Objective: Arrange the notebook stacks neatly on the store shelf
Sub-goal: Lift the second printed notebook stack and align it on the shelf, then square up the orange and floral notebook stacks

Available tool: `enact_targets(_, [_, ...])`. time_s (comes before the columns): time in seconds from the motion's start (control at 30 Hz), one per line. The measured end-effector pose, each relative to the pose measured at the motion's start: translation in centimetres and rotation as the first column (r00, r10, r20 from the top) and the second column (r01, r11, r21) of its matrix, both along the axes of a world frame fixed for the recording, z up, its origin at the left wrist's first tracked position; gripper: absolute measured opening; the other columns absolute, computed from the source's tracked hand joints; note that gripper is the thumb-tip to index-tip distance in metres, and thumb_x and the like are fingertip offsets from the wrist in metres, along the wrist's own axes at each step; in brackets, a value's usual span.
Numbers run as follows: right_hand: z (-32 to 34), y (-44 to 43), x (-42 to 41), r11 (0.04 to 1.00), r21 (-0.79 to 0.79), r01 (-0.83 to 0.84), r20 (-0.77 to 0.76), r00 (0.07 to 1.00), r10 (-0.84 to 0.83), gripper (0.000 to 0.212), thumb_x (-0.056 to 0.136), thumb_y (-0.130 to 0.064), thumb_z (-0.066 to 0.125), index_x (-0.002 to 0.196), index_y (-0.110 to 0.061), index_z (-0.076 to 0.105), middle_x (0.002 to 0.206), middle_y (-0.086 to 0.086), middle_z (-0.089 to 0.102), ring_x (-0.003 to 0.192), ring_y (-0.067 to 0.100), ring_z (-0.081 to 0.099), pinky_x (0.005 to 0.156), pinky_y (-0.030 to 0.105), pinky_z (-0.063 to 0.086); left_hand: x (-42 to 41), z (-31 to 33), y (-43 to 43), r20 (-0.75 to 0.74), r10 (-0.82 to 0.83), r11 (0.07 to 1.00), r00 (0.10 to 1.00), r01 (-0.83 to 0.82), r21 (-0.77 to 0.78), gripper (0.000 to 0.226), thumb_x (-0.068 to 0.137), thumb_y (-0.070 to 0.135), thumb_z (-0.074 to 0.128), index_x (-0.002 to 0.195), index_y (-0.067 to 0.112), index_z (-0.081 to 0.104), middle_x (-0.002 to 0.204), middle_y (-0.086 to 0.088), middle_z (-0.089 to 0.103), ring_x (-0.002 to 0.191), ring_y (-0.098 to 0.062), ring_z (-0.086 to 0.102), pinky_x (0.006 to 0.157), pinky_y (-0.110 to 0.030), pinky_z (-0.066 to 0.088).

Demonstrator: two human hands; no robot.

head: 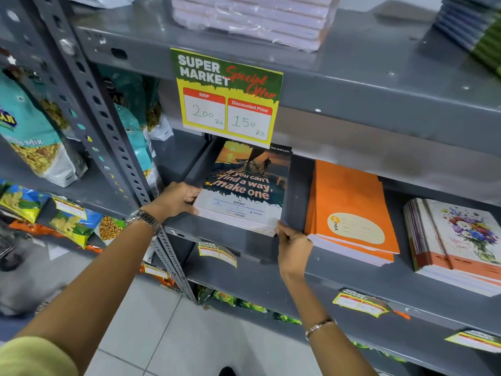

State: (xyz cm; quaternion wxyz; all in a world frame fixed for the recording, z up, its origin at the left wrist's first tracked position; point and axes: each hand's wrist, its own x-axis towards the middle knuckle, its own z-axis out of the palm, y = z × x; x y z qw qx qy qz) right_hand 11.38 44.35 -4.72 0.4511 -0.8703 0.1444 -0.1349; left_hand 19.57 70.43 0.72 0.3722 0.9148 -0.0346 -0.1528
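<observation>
A stack of notebooks with a sunset cover reading "If you can't find a way, make one" [245,185] lies flat on the grey middle shelf [352,283], at its left end. My left hand [177,198] grips the stack's near left corner. My right hand [291,244] holds its near right corner at the shelf's front lip. To the right lies an orange notebook stack [349,210], slightly fanned. Further right sits a floral-cover stack [458,240], its books shifted apart.
A "Super Market Special Offer" price sign [226,96] hangs from the upper shelf edge over the sunset stack. Wrapped pink notebooks [249,17] and dark notebooks [474,25] sit on the top shelf. Snack packets [35,142] fill the rack to the left. Tiled floor lies below.
</observation>
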Motion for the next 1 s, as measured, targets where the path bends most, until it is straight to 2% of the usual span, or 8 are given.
enact_targets(0.1, [0.6,-0.1,-0.5,0.999,0.001,-0.045,-0.008,0.999,0.045,0.027,0.088,-0.008,0.059,0.114,-0.007,0.065,0.11,0.015,0.071,0.094,0.031,0.068,0.091,0.035,0.054,-0.1,0.7,-0.3,-0.032,-0.044,0.994,0.999,0.046,0.097,0.075,0.067,-0.011,0.071,0.133,-0.001,0.037,0.138,-0.02,0.046,0.125,-0.029,0.047,0.107,-0.034,0.035])
enact_targets(0.23, [1.6,-1.6,-2.6,0.999,-0.034,0.017,0.114,0.993,-0.013,0.031,0.089,-0.019,0.06,0.12,-0.019,0.061,0.11,0.007,0.071,0.086,0.027,0.068,0.075,0.039,0.057,-0.4,2.2,-2.7,-0.103,-0.181,0.879,0.978,0.207,0.429,0.095,0.075,0.015,0.071,0.144,0.01,0.007,0.155,-0.011,0.016,0.141,-0.027,0.019,0.113,-0.033,0.019])
enact_targets(0.33, [2.1,-4.9,-4.0,0.988,-0.08,0.135,0.189,0.975,-0.118,0.028,0.088,-0.023,0.06,0.116,-0.021,0.063,0.11,0.007,0.068,0.088,0.029,0.066,0.07,0.038,0.054,-1.4,3.6,-7.5,0.027,-0.261,0.939,0.965,0.247,0.241,0.088,0.079,0.024,0.068,0.144,0.018,0.009,0.155,-0.005,0.017,0.141,-0.021,0.02,0.113,-0.03,0.017])
enact_targets(0.47, [2.6,-11.3,-3.9,0.933,-0.138,0.333,0.215,0.929,-0.3,0.035,0.086,-0.019,0.064,0.12,-0.011,0.059,0.119,0.016,0.06,0.107,0.036,0.055,0.081,0.047,0.05,-2.9,3.4,-15.7,0.075,-0.282,0.952,0.956,0.289,-0.098,0.081,0.081,0.026,0.065,0.144,0.018,0.014,0.152,-0.008,0.025,0.137,-0.02,0.029,0.114,-0.038,0.025])
enact_targets(0.57, [2.5,-16.0,-3.6,0.911,-0.233,0.342,0.048,0.939,-0.34,0.047,0.086,-0.027,0.062,0.126,-0.006,0.051,0.125,0.024,0.053,0.112,0.045,0.048,0.09,0.052,0.044,-3.9,1.6,-20.9,0.054,-0.388,0.918,0.92,0.391,-0.071,0.089,0.08,0.032,0.065,0.144,0.021,0.004,0.155,-0.005,0.012,0.142,-0.02,0.015,0.117,-0.039,0.017])
enact_targets(0.7, [1.7,-18.6,-3.9,0.961,-0.244,0.132,-0.076,0.985,-0.154,0.047,0.088,-0.026,0.059,0.13,-0.007,0.048,0.136,0.021,0.046,0.118,0.043,0.045,0.095,0.055,0.045,-4.3,-1.0,-23.7,0.099,-0.453,0.89,0.886,0.444,0.104,0.088,0.08,0.03,0.066,0.143,0.034,0.006,0.157,-0.003,-0.009,0.144,-0.024,0.005,0.116,-0.051,0.02])
enact_targets(0.83, [1.2,-20.0,-4.7,0.964,-0.26,0.052,-0.087,0.993,-0.077,0.044,0.09,-0.017,0.058,0.131,-0.004,0.049,0.141,0.016,0.045,0.125,0.038,0.042,0.103,0.047,0.042,-4.6,-1.9,-24.5,0.225,-0.407,0.911,0.885,0.374,0.176,0.065,0.084,0.026,0.061,0.139,0.034,0.027,0.156,-0.001,0.002,0.132,-0.024,0.04,0.11,-0.048,0.033])
enact_targets(1.0, [0.8,-20.7,-5.4,0.939,-0.343,-0.003,-0.052,0.999,-0.016,0.04,0.091,-0.006,0.054,0.13,-0.009,0.051,0.139,0.014,0.048,0.123,0.034,0.041,0.102,0.038,0.041,-4.5,-2.4,-24.4,0.292,-0.363,0.932,0.885,0.342,0.122,0.053,0.084,0.023,0.06,0.134,0.026,0.04,0.153,-0.003,0.019,0.13,-0.025,0.041,0.108,-0.042,0.034])
